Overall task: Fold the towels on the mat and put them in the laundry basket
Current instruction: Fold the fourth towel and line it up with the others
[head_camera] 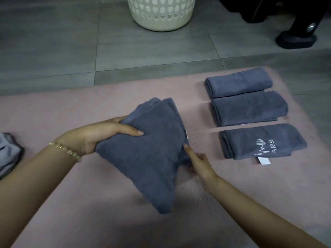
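Note:
A folded dark blue-grey towel (150, 154) is held just above the pink mat (71, 108) at its middle. My left hand (100, 135) grips its left edge, thumb on top. My right hand (198, 161) holds its right edge, with the fingers tucked under the cloth. Three folded towels of the same colour lie in a column on the mat's right side: the far one (238, 82), the middle one (249, 108), and the near one (261, 140) with white "ARS" stitching and a white tag. The cream laundry basket (161, 15) stands on the floor beyond the mat.
A crumpled grey cloth (8, 154) lies at the mat's left edge. A black stand foot (295, 40) and dark gear sit on the grey tiled floor (53, 42) at the top right.

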